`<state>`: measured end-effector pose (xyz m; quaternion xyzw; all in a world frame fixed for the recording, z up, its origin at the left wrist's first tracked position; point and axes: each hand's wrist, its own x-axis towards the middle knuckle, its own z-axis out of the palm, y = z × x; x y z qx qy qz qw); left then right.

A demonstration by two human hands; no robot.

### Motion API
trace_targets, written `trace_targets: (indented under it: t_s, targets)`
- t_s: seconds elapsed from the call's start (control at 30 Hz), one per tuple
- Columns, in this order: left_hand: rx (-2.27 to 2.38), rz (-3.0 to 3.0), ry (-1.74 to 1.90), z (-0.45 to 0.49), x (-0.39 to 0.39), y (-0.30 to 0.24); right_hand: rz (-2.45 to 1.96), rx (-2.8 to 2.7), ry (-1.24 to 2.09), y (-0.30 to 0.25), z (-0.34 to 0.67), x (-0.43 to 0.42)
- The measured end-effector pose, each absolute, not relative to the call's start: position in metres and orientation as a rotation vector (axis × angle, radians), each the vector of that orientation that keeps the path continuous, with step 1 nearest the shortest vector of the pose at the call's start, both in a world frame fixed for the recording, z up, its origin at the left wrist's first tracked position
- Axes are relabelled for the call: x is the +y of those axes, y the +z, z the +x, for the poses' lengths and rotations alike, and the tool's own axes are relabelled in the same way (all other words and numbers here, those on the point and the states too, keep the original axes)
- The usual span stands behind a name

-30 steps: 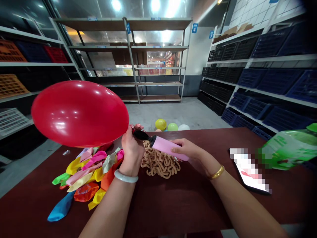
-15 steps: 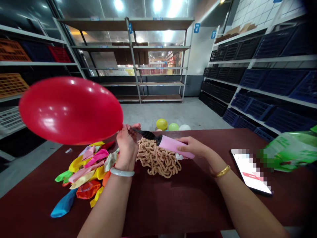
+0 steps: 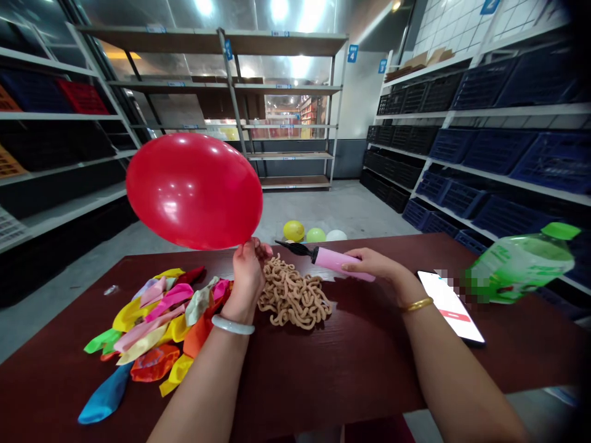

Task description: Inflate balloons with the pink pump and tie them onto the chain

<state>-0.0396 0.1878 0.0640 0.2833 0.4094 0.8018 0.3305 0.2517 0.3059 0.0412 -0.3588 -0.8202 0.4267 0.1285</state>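
Note:
An inflated red balloon [image 3: 194, 191] floats up and to the left of my left hand [image 3: 249, 264], whose fingers pinch its neck. My right hand [image 3: 376, 267] is wrapped round a pink balloon pump [image 3: 339, 263] with a black nozzle. The nozzle points left and sits apart from the balloon. Between my hands on the table lies a heap of tan, cord-like strands [image 3: 295, 295]. Left of my left forearm is a pile of flat balloons [image 3: 170, 314] in several colours, with a blue balloon [image 3: 105, 394] at its near edge.
On the right of the dark red table [image 3: 323, 381] lie a phone [image 3: 450, 307] and a green-capped bottle [image 3: 524, 264]. Beyond the far edge, yellow, green and white balloons [image 3: 316, 235] rest on the floor. Shelves with crates [image 3: 489, 154] line the sides.
The pump's nozzle has come out of the red balloon's neck and is now apart from it. The balloon has shifted right in view. My left hand still pinches its neck.

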Motion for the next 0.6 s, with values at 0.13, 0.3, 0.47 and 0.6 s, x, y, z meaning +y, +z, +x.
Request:
trace_targets:
  t_s: [0.13,0.3,0.47,0.6]
  targets:
    - [1.161,0.739,1.971,-0.029,0.183,0.067,-1.227,-2.505,1.093,0.039,0.263,0.312]
    - [1.150,0.760,1.864,-0.023,0.181,0.068,-1.316,-2.631,0.948,0.034,0.271,0.319]
    - [1.112,0.753,1.862,-0.027,0.182,0.069,-1.323,-2.668,0.958,0.033,0.271,0.320]
    - [1.134,0.765,1.902,-0.032,0.180,0.073,-1.259,-2.669,0.951,0.034,0.270,0.316]
